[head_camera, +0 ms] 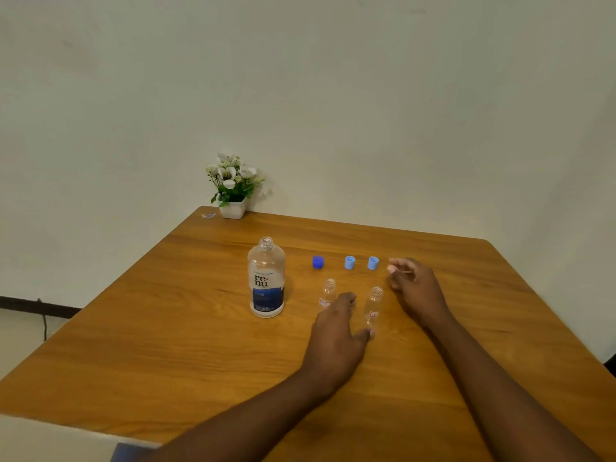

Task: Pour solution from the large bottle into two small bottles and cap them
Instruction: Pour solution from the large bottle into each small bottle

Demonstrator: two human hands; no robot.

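The large clear bottle (266,278) with a blue label stands uncapped, left of centre on the table. Its dark blue cap (318,262) and two light blue caps (349,262) (373,263) sit in a row behind two small clear bottles. The left small bottle (328,290) and the right small bottle (375,303) both stand upright and uncapped. My left hand (336,331) lies between them, fingers partly hiding the left one, thumb tip at the base of the right one. My right hand (415,286) hovers right of the caps, fingers loosely curled, holding nothing.
A wooden table (166,345) stands against a pale wall. A white pot of white flowers (232,188) stands at the far left corner, with a small scrap (208,215) beside it. The table's near left edge drops off at the lower left.
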